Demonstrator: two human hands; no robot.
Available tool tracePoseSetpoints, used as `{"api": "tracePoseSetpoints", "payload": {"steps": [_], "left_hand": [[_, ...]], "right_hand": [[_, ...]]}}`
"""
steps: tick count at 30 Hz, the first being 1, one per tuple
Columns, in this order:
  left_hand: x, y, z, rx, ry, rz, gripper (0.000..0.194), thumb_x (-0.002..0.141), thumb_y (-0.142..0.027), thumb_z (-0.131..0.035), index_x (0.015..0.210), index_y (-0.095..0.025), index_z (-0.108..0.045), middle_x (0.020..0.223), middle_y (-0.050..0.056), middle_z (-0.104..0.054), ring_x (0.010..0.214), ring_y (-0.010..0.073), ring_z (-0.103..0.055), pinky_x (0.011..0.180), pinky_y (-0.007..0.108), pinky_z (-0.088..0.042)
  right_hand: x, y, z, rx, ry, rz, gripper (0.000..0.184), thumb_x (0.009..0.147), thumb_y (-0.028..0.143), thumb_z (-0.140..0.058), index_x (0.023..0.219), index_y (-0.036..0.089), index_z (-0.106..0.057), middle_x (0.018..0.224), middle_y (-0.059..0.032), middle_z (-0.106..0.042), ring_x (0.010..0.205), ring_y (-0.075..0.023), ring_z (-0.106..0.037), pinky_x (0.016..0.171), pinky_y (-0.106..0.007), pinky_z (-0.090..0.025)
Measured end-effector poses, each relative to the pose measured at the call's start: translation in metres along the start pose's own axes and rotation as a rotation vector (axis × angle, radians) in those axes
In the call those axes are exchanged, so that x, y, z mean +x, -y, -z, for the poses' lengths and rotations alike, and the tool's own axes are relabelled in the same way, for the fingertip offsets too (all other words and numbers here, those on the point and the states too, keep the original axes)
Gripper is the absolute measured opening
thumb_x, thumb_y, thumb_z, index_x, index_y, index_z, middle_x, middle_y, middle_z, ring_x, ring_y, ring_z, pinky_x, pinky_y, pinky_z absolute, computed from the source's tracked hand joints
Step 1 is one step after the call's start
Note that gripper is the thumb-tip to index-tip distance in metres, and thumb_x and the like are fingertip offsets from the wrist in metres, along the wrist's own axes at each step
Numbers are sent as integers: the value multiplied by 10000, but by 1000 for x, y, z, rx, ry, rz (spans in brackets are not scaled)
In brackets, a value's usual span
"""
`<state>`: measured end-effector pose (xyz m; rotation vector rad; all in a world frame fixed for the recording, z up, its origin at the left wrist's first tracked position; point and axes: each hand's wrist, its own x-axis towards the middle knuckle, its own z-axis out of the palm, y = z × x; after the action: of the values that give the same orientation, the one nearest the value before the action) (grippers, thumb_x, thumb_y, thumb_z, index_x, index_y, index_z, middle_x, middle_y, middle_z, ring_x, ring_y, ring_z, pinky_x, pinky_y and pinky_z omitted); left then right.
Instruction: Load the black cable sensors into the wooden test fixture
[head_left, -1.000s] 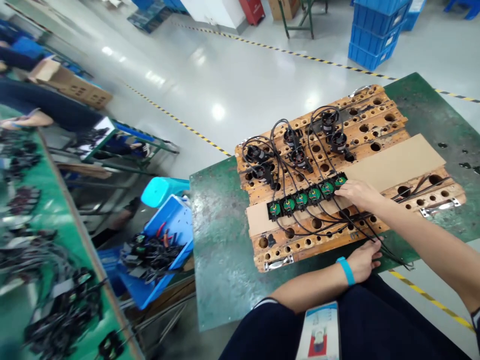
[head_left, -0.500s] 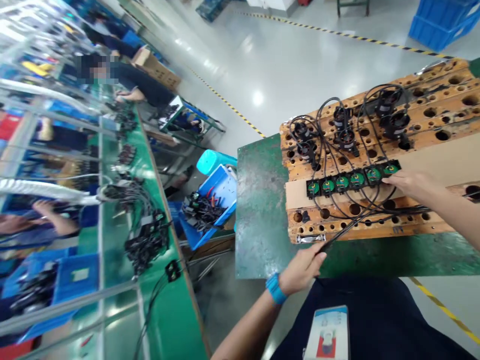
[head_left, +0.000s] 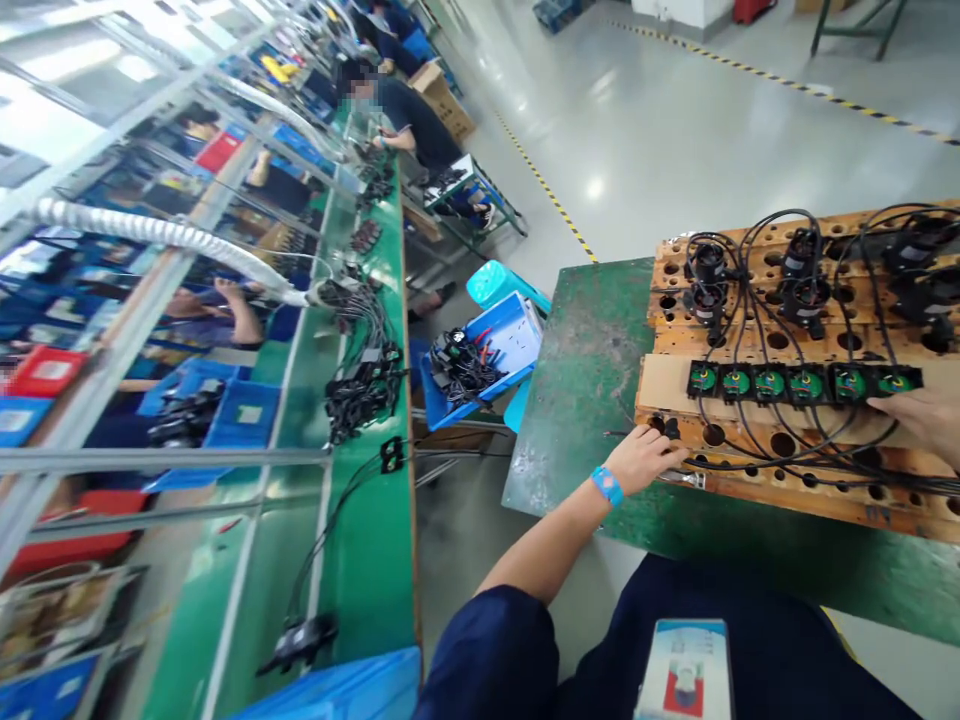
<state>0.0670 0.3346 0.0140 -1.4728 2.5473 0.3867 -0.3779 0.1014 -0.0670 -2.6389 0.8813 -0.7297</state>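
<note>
A worn wooden jig board (head_left: 840, 495) full of round holes lies on a green metal table (head_left: 585, 370). On a cardboard strip across it sits a row of several black parts with green centres (head_left: 802, 383), wired by black cables (head_left: 757, 455) to black round parts (head_left: 799, 270) at the back. My left hand (head_left: 643, 458), with a blue wristband, rests curled at the board's near left corner, touching the cable ends. My right hand (head_left: 926, 420) lies at the right end of the row, fingers on the last part.
A blue bin (head_left: 487, 365) of black parts and cables and a turquoise stool (head_left: 499, 285) stand left of the table. A long green conveyor bench (head_left: 360, 430) with cable bundles runs along the left, where other people are seated. Grey floor with yellow-black tape lies beyond.
The view has swung left, so the board now sits at the right edge. My left hand moved from the table's front edge up to the board's near left corner. My right hand stayed at the row's end.
</note>
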Motion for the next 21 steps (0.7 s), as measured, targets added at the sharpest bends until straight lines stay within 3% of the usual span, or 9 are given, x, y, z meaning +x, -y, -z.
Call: {"api": "tracePoseSetpoints", "payload": {"steps": [5,7,9,11,13,14,16,18,21], "left_hand": [[-1,-4,14,-117,46,124,454,1001,-148,-355,1411,-257,-517,1137,95,-658,1040,216,-590,966,380,-448],[-3,-10,21,-191,80,180,432,987,-124,-359,1357,-227,-555,1188,104,-659,1089,219,-610,996,380,-462],[-8,-21,30,-353,96,253,363,995,-165,-371,1278,-199,-594,1178,107,-675,1069,215,-644,975,363,-491],[-15,-36,37,-635,144,309,306,1010,-237,-369,1181,-191,-620,1036,73,-711,928,183,-692,873,309,-530],[-20,-51,41,-940,230,322,266,1002,-277,-388,1100,-188,-619,891,29,-717,790,149,-708,771,254,-539],[-21,-58,42,-1052,272,317,244,989,-277,-405,1072,-185,-616,851,17,-720,763,143,-711,748,240,-537],[-20,-68,42,-1131,329,299,210,952,-267,-458,1049,-180,-622,845,15,-740,778,148,-712,752,232,-527],[-16,-74,41,-1057,363,271,198,910,-260,-513,1027,-184,-654,856,10,-754,778,151,-694,749,231,-502],[-9,-73,40,-959,423,234,205,882,-293,-564,983,-189,-710,841,6,-751,753,154,-673,726,230,-480]], "right_hand": [[12,4,4,-199,90,7,533,1048,467,-285,1087,226,-759,900,-142,-723,731,-204,-634,536,-324,-401],[12,23,16,-155,107,-123,456,1032,471,-376,1154,214,-732,969,-133,-725,832,-211,-649,675,-330,-475],[1,61,26,-17,58,-404,434,985,525,-477,1130,201,-727,986,-122,-722,880,-231,-654,793,-371,-511],[-19,117,27,265,8,-769,453,916,614,-546,969,209,-742,862,-88,-717,760,-228,-651,739,-382,-535],[-40,182,13,815,253,-991,493,880,685,-544,888,240,-756,771,-75,-707,691,-245,-656,673,-408,-552],[-47,213,1,1113,364,-1029,462,876,682,-558,1015,292,-763,899,-72,-735,815,-265,-689,750,-437,-569],[-52,267,-29,1592,351,-1081,405,866,660,-602,1174,421,-711,1147,-35,-723,1104,-273,-663,985,-486,-508],[-46,301,-57,1734,267,-1103,401,873,700,-553,1177,476,-689,1196,2,-712,1172,-267,-640,1020,-484,-490],[-37,317,-80,1780,111,-1177,419,875,720,-515,1150,453,-685,1184,10,-716,1151,-271,-653,969,-442,-535]]}}
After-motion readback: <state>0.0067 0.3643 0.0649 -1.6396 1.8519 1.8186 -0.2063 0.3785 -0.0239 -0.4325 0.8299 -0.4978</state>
